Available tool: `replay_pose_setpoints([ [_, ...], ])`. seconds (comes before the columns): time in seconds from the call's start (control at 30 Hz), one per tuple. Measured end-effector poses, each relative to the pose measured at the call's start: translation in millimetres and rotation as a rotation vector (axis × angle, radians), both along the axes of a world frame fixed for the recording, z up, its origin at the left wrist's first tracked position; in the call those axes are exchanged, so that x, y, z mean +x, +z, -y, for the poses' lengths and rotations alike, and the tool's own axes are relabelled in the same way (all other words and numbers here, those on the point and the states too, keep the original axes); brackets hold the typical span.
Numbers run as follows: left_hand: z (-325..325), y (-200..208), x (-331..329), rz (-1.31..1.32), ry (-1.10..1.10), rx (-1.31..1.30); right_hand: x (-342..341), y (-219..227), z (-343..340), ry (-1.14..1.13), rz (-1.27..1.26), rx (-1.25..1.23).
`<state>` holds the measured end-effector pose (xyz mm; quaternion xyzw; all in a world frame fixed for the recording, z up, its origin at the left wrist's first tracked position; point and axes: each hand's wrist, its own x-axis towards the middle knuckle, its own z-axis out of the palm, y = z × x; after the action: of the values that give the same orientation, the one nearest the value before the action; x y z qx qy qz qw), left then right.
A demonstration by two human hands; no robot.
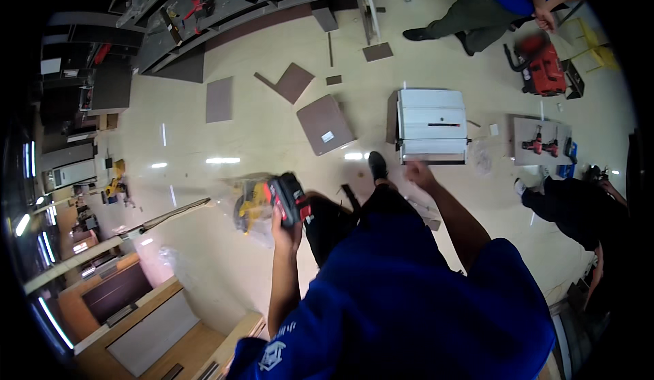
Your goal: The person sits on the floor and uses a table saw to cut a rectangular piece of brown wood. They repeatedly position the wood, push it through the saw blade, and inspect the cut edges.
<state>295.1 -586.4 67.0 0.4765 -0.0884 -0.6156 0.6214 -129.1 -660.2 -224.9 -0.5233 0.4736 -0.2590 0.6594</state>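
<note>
My left hand [285, 235] is wrapped round a black and red cordless-tool battery pack [289, 198], held up in front of my left leg. Whether more of a tool hangs below the pack is hidden. Just beyond it on the floor lies a yellow and black tool [249, 208] with clear plastic about it. My right hand [420, 175] hovers by the near edge of a box-shaped stand with a silver ribbed top [432, 124]. Its fingers are small and blurred, and I cannot tell whether they touch the stand.
Brown boards [325, 124] lie scattered on the pale floor ahead. A cluttered workbench [266, 12] stands far left, wooden cabinets [146, 332] near left. To the right are a red machine [543, 67], red drills on a board [541, 145], and two other people [490, 5].
</note>
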Motion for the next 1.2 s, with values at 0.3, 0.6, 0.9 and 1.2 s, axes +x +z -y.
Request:
replay_pose_setpoints([
  [0.3, 236.9, 34.4, 52.6, 0.292, -0.655, 0.016, 45.9, 131.2, 132.1, -0.701, 0.355, 0.211],
  [0.6, 443.3, -73.8, 91.6, 0.501, -1.463, 0.009, 174.7, -22.2, -284.6, -2.219, 0.186, 0.822],
  [0.9, 469.8, -40.7, 64.8, 0.498, -1.262, 0.145, 349.7, -63.3, -298.6, -1.912, 0.502, 1.098],
  [1.2, 514.8, -3.9, 10.6, 0.633, -1.338, 0.020, 38.4, 17.9, 12.4, -1.675, 0.109, 0.330],
])
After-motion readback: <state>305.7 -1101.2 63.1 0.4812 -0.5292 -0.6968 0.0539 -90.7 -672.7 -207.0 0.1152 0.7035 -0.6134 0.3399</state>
